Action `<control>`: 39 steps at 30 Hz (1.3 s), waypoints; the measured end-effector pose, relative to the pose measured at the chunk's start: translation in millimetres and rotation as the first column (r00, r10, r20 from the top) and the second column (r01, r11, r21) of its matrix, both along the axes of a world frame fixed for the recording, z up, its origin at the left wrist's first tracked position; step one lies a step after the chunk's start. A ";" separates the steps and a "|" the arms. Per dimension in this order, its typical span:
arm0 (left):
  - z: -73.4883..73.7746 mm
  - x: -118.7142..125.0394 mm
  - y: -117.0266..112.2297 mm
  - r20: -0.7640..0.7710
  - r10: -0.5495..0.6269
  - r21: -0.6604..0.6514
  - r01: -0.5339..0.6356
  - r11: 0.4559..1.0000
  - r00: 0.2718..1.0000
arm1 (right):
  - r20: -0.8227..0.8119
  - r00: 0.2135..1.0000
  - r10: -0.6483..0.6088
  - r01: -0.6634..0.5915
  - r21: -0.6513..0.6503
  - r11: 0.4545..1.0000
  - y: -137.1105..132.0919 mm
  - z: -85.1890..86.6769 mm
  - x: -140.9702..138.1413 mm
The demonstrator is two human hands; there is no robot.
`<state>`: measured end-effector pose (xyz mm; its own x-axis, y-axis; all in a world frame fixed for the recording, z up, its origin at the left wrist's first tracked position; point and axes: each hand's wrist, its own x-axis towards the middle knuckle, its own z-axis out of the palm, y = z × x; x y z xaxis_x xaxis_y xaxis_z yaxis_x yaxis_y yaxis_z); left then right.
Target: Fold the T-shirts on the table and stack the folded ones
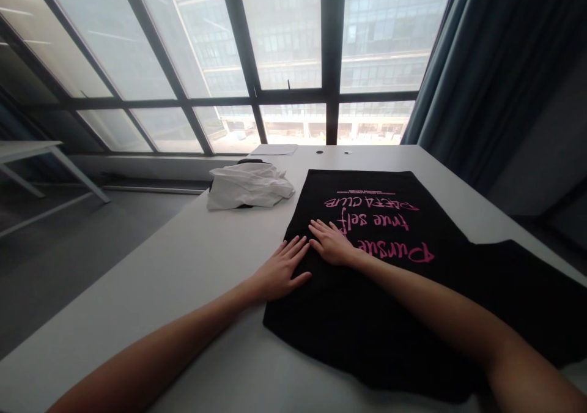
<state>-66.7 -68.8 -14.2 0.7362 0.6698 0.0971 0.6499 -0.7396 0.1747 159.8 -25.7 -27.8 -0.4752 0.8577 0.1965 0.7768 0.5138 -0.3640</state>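
Observation:
A black T-shirt with pink lettering lies spread on the white table, its print upside down to me. Along the shirt's left edge, my left hand rests flat with its fingers apart, partly on the cloth. My right hand lies palm down on the shirt just beyond it, covering a bit of the lettering. Neither hand grips the fabric. The right forearm crosses over the shirt and hides part of it.
A crumpled white and black cloth bundle sits at the table's left side. Farther back are a pale flat sheet and a small dark round object. A blue curtain hangs at right; another table stands at left.

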 end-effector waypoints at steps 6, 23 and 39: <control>-2.3 0.9 2.5 -0.009 -0.009 0.025 0.009 1.000 1.000 | -0.007 1.000 -0.002 0.002 0.008 1.000 -2.8 3.8 -0.6; -17.4 -4.5 14.5 -0.017 -0.013 0.150 0.015 0.989 1.000 | -0.015 1.000 0.000 0.001 0.035 0.999 -0.1 6.3 -0.7; -11.3 -1.4 10.7 -0.040 -0.007 0.121 0.011 0.993 0.999 | -0.029 1.000 0.009 -0.008 0.060 0.998 1.5 1.1 0.0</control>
<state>-68.1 -58.1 -25.5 0.7470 0.6482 0.1474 0.6477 -0.7597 0.0580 159.8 -24.2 -26.7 -0.4757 0.8398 0.2615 0.7620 0.5420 -0.3544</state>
